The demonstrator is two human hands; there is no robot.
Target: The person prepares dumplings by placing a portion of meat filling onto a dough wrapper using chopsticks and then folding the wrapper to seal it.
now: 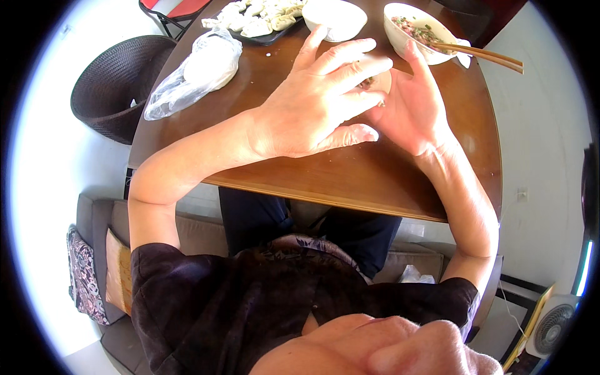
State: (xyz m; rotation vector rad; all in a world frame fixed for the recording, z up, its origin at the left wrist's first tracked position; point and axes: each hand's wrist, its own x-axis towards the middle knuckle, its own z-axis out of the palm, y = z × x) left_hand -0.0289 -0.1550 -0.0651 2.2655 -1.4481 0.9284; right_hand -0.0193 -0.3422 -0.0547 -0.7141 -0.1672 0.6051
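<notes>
My right hand [409, 119] is turned palm up and holds a round dumpling wrapper [385, 82] with a bit of meat filling [367, 82] on it. Just over the wrapper is my left hand [322, 94], its fingers spread and partly hiding the wrapper and filling. Beyond my right hand stands a white bowl [390, 31] of meat filling with green bits, a pair of chopsticks [487, 56] leaning out over its right side. Folded dumplings [256, 17] lie on a black tray [270, 39] at the far left of the table.
Another white bowl [337, 22] stands at the table's far middle. A clear plastic bag [200, 72] with something white inside lies on the table's left. Beside the table is a dark woven basket [106, 94]. The wooden table's near edge [337, 199] is before my lap.
</notes>
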